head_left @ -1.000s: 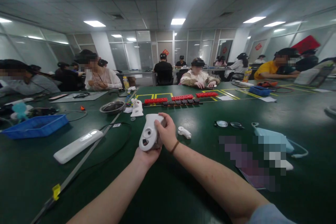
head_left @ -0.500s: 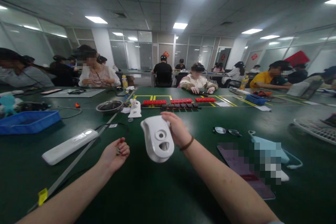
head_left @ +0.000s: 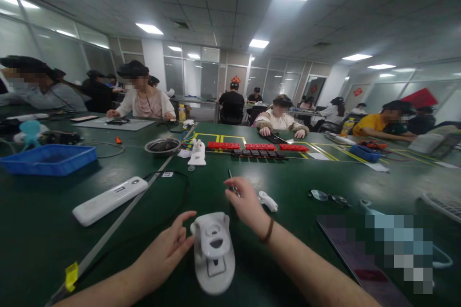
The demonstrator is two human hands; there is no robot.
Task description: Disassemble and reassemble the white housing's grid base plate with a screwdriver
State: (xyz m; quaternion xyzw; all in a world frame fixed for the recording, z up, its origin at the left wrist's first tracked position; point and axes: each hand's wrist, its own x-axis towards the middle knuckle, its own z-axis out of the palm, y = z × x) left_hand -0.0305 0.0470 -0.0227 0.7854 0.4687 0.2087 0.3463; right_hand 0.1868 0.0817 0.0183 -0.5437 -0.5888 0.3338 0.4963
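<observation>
A white plastic housing (head_left: 215, 268) with a round hole and a half-moon opening stands on the green table in front of me. My left hand (head_left: 176, 240) is at its left side, fingers stretched and apart, the fingertips at or touching its edge. Farther forward, my right hand (head_left: 247, 201) has its fingers curled round a thin dark metal tool (head_left: 230, 174), whose kind I cannot make out. Just right of that hand lies a small white plastic part (head_left: 268, 201), partly hidden behind it.
To the left are a white power strip (head_left: 110, 201), a blue tray (head_left: 50, 158) and a metal bowl (head_left: 163, 147). A white rabbit-shaped piece (head_left: 197, 152) and red strips (head_left: 260, 147) stand ahead. Glasses (head_left: 329, 197) and a phone (head_left: 360, 254) lie right. Co-workers sit around.
The white housing has come down from my right hand onto the table. My right hand has gone forward to the thin tool. My left hand has uncurled and moved beside the housing.
</observation>
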